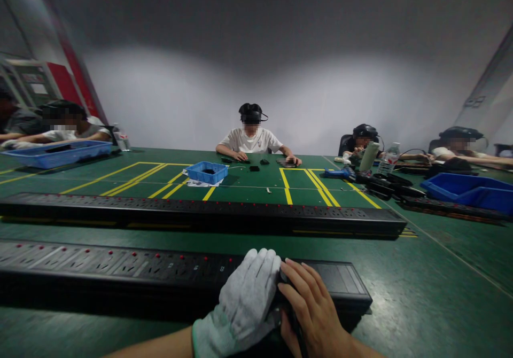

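Both hands rest on the right end of the near power strip [120, 264], a long black bar of sockets with small red dots. It lies across the green surface [420, 294] close to the person.

The left hand [246, 299] wears a white glove. It lies on top of the strip with its fingers [260, 264] close together and bent over the upper face. Whether they clasp anything underneath cannot be told. The bare right hand [315, 312] sits just beside it, touching the glove. Its fingers [298, 275] are stretched out, narrowly spread and laid flat toward the plain end plate, holding nothing that shows. A small dark shape sits where the two hands meet, too hidden to name.

A second, far power strip [200, 213] lies parallel and well apart. Beyond it are a small blue bin [207, 172] and a person in a white shirt [250, 139] seated across the surface. Other blue trays stand far left [56, 154] and far right [468, 191].

To handle this end of the strip well, the gloved hand probably serves best as the anchor, pressing straight down so the long bar cannot pivot. The bare fingertips can then do the fine work. It seems wise to hold them on the plain plate, clear of the socket openings, and to apply any push evenly, not at one corner.
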